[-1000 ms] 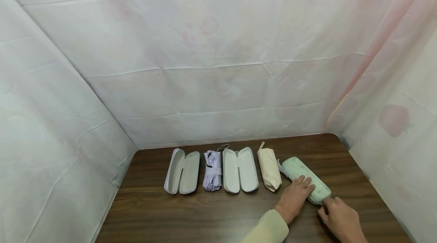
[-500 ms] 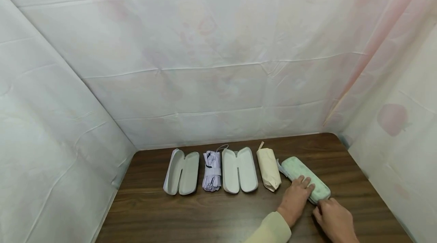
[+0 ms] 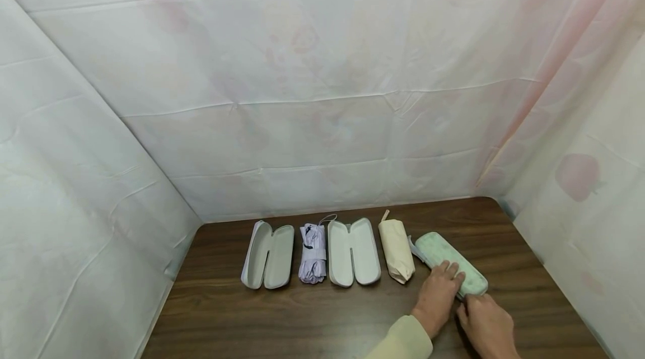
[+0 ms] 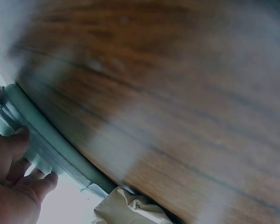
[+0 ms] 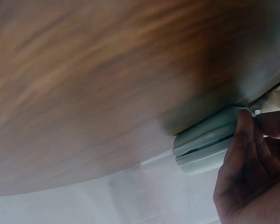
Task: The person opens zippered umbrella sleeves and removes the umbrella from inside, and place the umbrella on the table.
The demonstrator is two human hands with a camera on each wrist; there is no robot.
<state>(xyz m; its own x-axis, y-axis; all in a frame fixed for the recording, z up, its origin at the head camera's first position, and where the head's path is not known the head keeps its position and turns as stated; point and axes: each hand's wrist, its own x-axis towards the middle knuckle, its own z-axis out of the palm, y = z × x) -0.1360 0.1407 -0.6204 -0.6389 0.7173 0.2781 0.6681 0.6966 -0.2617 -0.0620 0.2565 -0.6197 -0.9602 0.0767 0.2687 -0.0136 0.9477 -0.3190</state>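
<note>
A pale green zippered case (image 3: 450, 261), shaped like a pencil case, lies slantwise on the table. My left hand (image 3: 435, 294) rests on its top near the front, fingers spread over the lid and touching its side. At the near end of the case, my right hand (image 3: 487, 320) has thumb and forefinger pinched together at the zip. In the right wrist view, a dark gap runs along the side of the case (image 5: 200, 142) behind the right hand (image 5: 252, 172). A small pale bit, probably the zip pull (image 5: 257, 112), shows at the fingertips.
Left of the green case lies a cream folded umbrella or pouch (image 3: 397, 250). Further left are an open white case (image 3: 366, 250), a lilac folded umbrella (image 3: 313, 252) and an open grey-lined case (image 3: 279, 255). Pale cloth (image 3: 322, 140) hangs round the wooden table (image 3: 282, 320).
My right hand has moved left round the near end of the green case, closer to my left hand. The left hand stays almost in place on the lid.
</note>
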